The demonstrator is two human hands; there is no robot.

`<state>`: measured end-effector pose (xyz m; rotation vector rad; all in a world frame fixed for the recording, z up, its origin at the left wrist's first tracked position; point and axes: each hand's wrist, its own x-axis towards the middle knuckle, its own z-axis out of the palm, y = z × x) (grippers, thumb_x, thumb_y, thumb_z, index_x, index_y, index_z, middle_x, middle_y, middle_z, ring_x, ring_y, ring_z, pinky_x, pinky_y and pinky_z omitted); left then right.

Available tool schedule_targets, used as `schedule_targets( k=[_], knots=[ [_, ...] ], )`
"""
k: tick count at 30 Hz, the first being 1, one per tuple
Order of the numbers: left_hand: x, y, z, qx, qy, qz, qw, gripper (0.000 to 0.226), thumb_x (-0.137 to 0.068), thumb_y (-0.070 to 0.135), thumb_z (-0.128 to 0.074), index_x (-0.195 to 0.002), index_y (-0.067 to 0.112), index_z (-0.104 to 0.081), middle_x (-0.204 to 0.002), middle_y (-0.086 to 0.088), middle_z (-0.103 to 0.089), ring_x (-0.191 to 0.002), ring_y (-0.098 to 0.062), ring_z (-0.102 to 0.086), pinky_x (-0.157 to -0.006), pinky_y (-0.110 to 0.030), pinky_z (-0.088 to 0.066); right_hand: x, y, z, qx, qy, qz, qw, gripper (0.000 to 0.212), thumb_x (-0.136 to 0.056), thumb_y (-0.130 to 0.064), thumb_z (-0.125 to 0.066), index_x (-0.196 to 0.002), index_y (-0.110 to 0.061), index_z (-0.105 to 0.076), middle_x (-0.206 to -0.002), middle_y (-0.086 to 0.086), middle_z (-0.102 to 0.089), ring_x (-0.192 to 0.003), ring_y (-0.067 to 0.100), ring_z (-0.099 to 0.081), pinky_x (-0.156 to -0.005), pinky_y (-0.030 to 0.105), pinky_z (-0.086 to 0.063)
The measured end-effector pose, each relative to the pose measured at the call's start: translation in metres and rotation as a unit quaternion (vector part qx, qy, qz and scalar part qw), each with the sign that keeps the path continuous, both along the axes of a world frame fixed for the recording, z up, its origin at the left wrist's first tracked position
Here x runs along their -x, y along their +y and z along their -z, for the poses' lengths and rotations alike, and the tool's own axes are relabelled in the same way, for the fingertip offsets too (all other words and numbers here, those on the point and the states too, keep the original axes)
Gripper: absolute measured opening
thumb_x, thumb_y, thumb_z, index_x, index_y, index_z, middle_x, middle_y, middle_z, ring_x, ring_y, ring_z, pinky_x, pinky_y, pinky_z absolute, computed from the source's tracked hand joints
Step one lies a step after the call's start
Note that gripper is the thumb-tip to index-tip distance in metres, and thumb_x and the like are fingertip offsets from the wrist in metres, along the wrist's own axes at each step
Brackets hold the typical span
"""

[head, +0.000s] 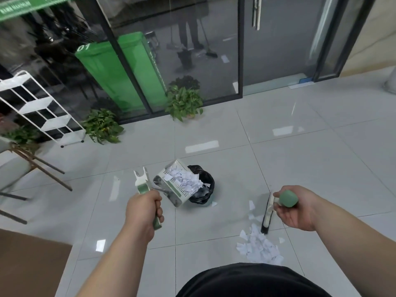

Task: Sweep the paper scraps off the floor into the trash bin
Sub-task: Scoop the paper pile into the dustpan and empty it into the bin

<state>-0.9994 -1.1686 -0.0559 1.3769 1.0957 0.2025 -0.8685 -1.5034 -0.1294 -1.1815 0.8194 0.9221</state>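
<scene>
Left grip: clenched round the dustpan handle, pan tipped over the trash bin.
Right grip: grasping the green end of the broom.
Paper scraps: piled on the floor, near right, beside the broom head; more in the dustpan.

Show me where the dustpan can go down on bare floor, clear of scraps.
Bare tiles lie between the trash bin and the potted plant, and between the left hand and the scrap pile. Crowded: around the broom head by the right hand, where loose scraps spread toward the bin.
</scene>
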Motion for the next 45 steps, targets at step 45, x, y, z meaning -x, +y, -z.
schedule_targets(
  k=[45],
  knots=[
    [0.05, -0.041, 0.098, -0.404, 0.24, 0.383, 0.796, 0.004, -0.093, 0.017, -0.047, -0.093, 0.021, -0.045, -0.071, 0.002, -0.053, -0.072, -0.029, -0.056, -0.059, -0.032, -0.04, 0.011, -0.037, 0.006, 0.014, 0.019, -0.061, 0.998, 0.02, -0.083, -0.017, -0.066, -0.097, -0.011, -0.053, -0.071, 0.01, -0.063, -0.044, 0.021, -0.062, -0.043, 0.025, -0.052]
  ],
)
